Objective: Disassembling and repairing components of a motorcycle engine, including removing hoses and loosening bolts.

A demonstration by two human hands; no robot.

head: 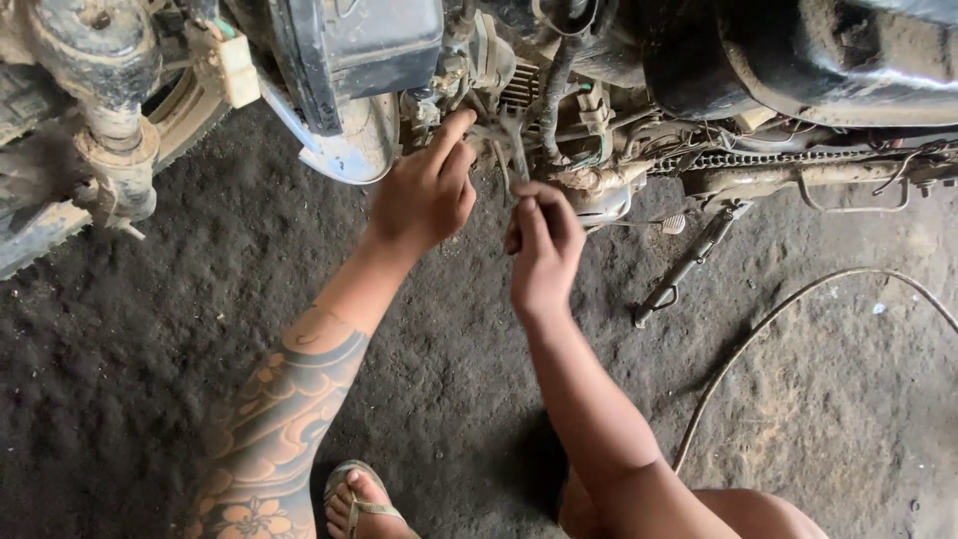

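My right hand (544, 240) has its fingers curled tight round the handle of a wrench (514, 140), thumb pressed along the shaft. The wrench stands near upright, its head up at the motorcycle engine (519, 95), just below the finned block. I can't tell whether the head sits on a bolt; it's too dark there. My left hand (427, 190) is just beside it, index finger stretched up and touching the engine parts next to the wrench head, other fingers loosely bent, pinching nothing. The kickstand (689, 262) is down on the dirt floor (180, 329). A hose (788, 329) curves across the floor at right. My sandalled foot (359, 499) is at bottom.
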